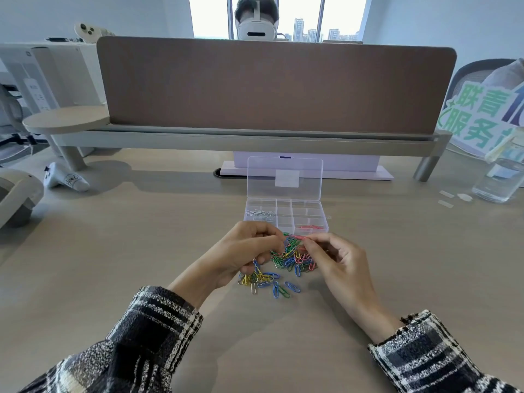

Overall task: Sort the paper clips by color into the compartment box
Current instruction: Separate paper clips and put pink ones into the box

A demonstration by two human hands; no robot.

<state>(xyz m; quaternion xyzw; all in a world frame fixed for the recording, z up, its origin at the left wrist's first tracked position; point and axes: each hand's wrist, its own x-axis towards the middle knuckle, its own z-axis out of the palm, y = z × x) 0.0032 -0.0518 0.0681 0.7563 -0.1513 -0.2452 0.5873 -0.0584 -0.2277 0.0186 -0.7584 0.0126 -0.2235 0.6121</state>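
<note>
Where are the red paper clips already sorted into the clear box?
In the head view, the red paper clips lie in the near-right cell of the compartment box, just beyond the right hand, with silver clips at its left.

An office: a long pale bench (119, 222) with a brown divider screen (272, 86) across it, a mesh chair (482, 75) at the right, and tall windows (309, 15) showing city towers beyond.

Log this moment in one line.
step: sorting | left grip: curled in mixed pile | right grip: pinches red clip | box: open, silver clips left, red clips near-right
</note>
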